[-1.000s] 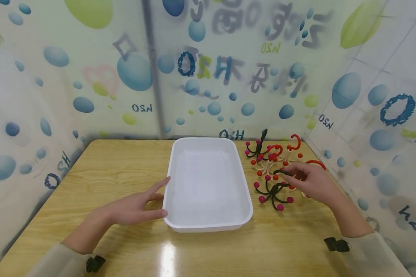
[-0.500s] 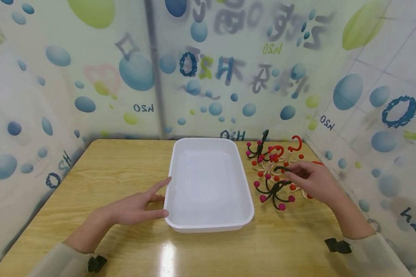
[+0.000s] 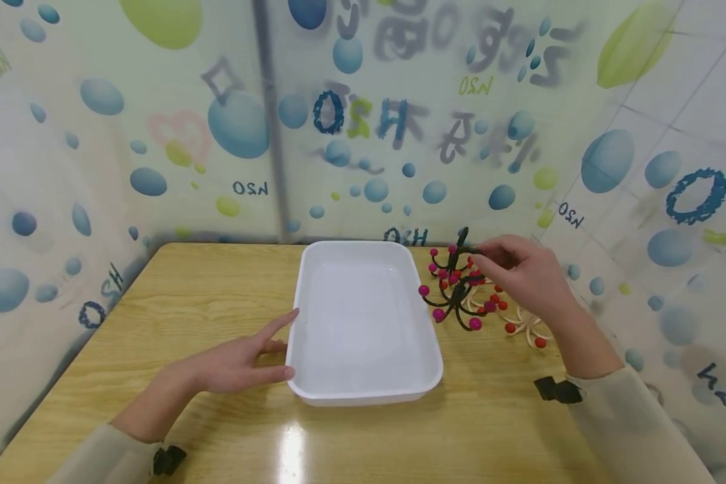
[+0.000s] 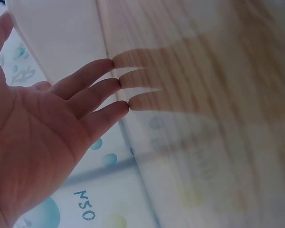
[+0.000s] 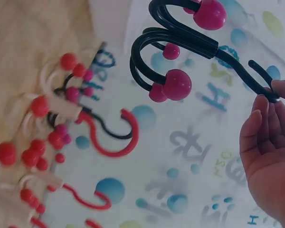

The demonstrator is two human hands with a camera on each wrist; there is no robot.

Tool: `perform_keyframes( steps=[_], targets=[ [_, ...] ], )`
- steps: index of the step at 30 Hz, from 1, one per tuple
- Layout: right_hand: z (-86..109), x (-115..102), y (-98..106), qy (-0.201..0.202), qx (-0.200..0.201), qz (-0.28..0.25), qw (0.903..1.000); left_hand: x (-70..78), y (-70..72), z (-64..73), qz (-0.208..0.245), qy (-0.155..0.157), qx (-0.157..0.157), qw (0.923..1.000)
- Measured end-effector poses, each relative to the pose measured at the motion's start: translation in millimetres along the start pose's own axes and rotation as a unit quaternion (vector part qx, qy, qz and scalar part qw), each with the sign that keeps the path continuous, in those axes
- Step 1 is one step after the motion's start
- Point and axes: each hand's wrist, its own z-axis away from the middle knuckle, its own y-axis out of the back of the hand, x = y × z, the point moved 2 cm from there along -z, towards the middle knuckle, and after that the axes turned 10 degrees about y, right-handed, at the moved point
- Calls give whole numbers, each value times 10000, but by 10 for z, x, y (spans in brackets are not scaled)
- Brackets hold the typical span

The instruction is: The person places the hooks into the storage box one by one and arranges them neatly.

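My right hand (image 3: pixel 523 275) pinches a black multi-claw hanging hook (image 3: pixel 460 294) by its curved handle. Pink balls tip its claws, and it hangs above the table beside the white tray. In the right wrist view, thumb and fingers close on the handle of this black hook (image 5: pixel 194 40). My left hand (image 3: pixel 230 363) lies against the tray's left side, thumb and index finger touching the rim of the white tray (image 3: pixel 363 395). In the left wrist view the left hand (image 4: pixel 42 123) has extended fingers, with fingertips meeting the table.
Behind the held hook lies another black hook (image 3: pixel 452 262). Several cream hooks (image 3: pixel 529 326) with red handles and red balls lie on the right of the wooden table (image 3: pixel 236 282), partly hidden by my right hand. A patterned curtain (image 3: pixel 369 168) encloses the back and sides.
The black hook has been lifted off the table, moving up and left with my right hand toward the tray. My left hand keeps its place.
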Motion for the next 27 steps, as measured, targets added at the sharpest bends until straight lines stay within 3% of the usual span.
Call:
perform_keyframes(
  steps=[5,14,21,27],
  targets=[
    [-376,-134,-241,-112,-342,-238,9991,-9,6,2,28,67,2,10000],
    [-924,-230,-904,-322,-1404,-647,9875,17,-12,-19,19,117,2,9999],
    [-1155,-256,-1381,-560,-1735,-790,9801,19,-24,-34,-64,177,39,9998],
    [-1240,-239,-1693,-915,-1763,-909,9759,21,-29,-44,-49,190,11,9998]
  ],
)
